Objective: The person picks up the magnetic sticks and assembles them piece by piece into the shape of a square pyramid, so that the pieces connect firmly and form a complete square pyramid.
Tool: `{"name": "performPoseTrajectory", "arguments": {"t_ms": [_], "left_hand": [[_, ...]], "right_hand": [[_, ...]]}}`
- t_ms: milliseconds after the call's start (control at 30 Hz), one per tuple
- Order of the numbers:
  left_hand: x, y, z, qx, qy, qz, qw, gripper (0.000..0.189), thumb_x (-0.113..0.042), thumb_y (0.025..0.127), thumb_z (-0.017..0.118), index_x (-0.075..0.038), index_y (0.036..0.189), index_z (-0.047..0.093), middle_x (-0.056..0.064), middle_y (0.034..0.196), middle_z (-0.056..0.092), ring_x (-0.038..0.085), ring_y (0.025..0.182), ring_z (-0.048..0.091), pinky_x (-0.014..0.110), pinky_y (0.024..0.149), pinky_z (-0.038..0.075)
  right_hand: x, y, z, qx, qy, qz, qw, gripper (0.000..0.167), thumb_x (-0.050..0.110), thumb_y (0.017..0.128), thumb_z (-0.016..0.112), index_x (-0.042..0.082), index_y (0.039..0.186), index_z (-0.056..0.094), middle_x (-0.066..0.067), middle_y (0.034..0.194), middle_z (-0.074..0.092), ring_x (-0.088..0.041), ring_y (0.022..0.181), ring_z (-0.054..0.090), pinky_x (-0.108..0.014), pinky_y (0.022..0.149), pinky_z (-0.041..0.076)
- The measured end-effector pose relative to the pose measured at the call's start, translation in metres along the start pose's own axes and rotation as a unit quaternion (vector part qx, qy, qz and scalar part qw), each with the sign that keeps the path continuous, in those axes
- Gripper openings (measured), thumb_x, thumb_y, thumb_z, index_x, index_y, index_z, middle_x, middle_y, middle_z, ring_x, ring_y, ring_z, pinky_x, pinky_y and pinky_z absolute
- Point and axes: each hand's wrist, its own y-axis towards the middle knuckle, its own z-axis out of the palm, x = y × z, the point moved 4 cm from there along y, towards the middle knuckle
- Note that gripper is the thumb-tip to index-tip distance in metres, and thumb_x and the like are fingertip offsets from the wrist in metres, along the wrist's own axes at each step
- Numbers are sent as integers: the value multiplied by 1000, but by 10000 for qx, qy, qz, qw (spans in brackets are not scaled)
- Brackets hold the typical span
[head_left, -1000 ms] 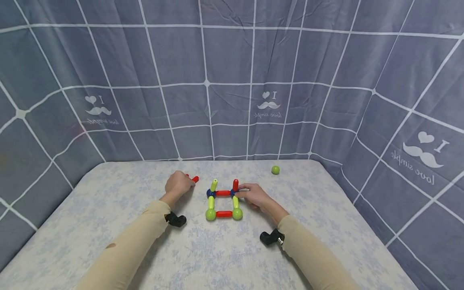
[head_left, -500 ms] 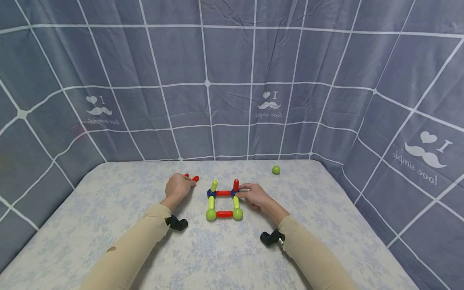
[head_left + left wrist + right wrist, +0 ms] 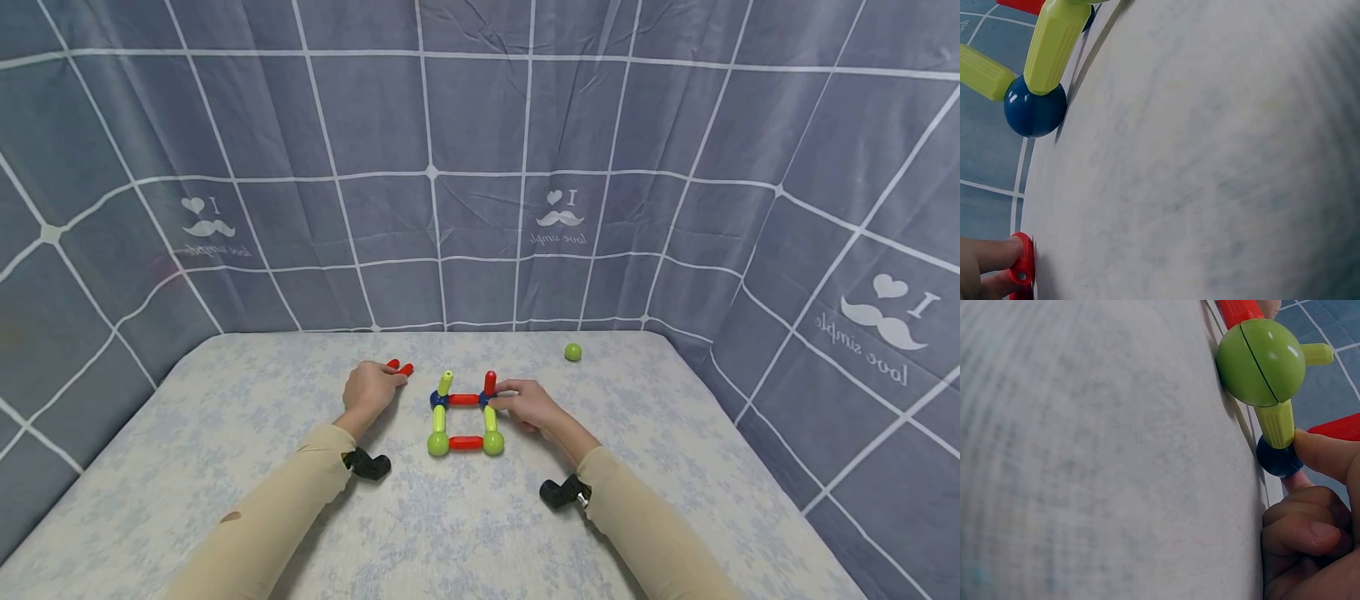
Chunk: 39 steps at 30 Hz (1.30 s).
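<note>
A square frame of magnetic rods and balls lies on the table, with lime balls [image 3: 438, 443] at the near corners and blue balls at the far ones. Red rods [image 3: 466, 443] and lime rods [image 3: 491, 419] link them. From the far corners rise a lime rod [image 3: 446, 382] and a red rod [image 3: 491, 382]. My right hand [image 3: 527, 403] pinches the far right blue ball [image 3: 1280, 457] between thumb and finger. Left of the frame, my left hand [image 3: 369, 387] pinches a loose red rod [image 3: 1022, 259] at the tabletop. Another red rod [image 3: 393, 363] lies right beside it.
A loose lime ball [image 3: 573, 352] sits near the table's back right edge. The pale patterned table [image 3: 465, 533] backs onto a grey-blue checked curtain [image 3: 480, 217], which also wraps both sides. A black wrist mount [image 3: 367, 464] projects from each sleeve.
My left hand has sunk slightly at the red rods, and their far ends now show closer together. My right hand keeps its hold on the blue ball; the frame stays put.
</note>
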Motion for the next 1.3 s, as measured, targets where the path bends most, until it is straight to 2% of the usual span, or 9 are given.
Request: {"name": "performPoseTrajectory", "arguments": {"t_ms": [133,433,567,733,833,1000,1100,1200,1300], "left_hand": [[0,0,0,0,-6,-19,10000,27,-31,88,76,-10,105,80,16,116,73,31,95,70,33,60,48],[2,-1,1,26,-60,-58,10000,23,-29,88,77,-9,99,81,15,109,74,29,87,70,32,59,46],[3,-1,-1,58,-280,-74,9996,24,-28,88,76,-9,102,81,16,116,72,31,97,69,32,63,47],[3,-4,-3,141,-650,-108,9977,28,-28,89,76,-7,107,79,19,124,69,33,110,65,36,76,50],[3,-7,-4,203,-909,-225,9954,33,-31,89,77,-7,111,78,19,127,67,32,111,62,35,75,47],[5,-14,-6,287,-1493,-377,9877,38,-30,88,77,-6,117,75,17,129,65,24,96,60,29,64,44],[6,-20,-8,381,-1918,-407,9798,36,-27,89,76,-6,118,74,17,130,65,22,93,59,28,65,44],[7,-27,-9,494,-2356,-431,9696,35,-24,90,74,-5,119,74,17,132,65,23,103,56,31,73,42],[8,-35,-10,614,-2692,-406,9603,36,-21,91,74,-3,121,73,18,138,60,25,120,49,33,86,39]], "right_hand": [[1,-1,0,19,63,-20,10000,40,27,91,73,13,129,67,5,50,30,-11,41,23,-25,40,26],[1,-2,0,9,87,-32,10000,38,27,91,74,14,126,68,5,50,30,-11,41,23,-25,40,26],[0,-1,0,-9,63,-25,10000,38,27,91,74,15,126,69,5,49,30,-11,40,24,-25,40,27],[0,0,0,-19,3,6,10000,38,27,91,73,15,127,68,4,49,31,-11,40,24,-25,40,27],[0,0,0,-4,-13,11,10000,38,27,91,73,14,127,68,4,49,31,-11,40,24,-25,40,27],[-1,0,-1,5,39,44,10000,40,27,91,73,14,128,67,5,49,31,-11,40,23,-25,40,27],[0,-1,-1,17,65,73,10000,40,28,92,73,15,129,67,4,49,31,-11,40,23,-26,40,26],[1,-2,-1,25,110,90,9999,39,27,92,73,15,128,67,5,49,30,-11,40,22,-26,40,25],[2,-3,-1,38,147,55,9999,38,27,91,74,15,127,68,5,48,29,-11,41,22,-25,40,25]]}}
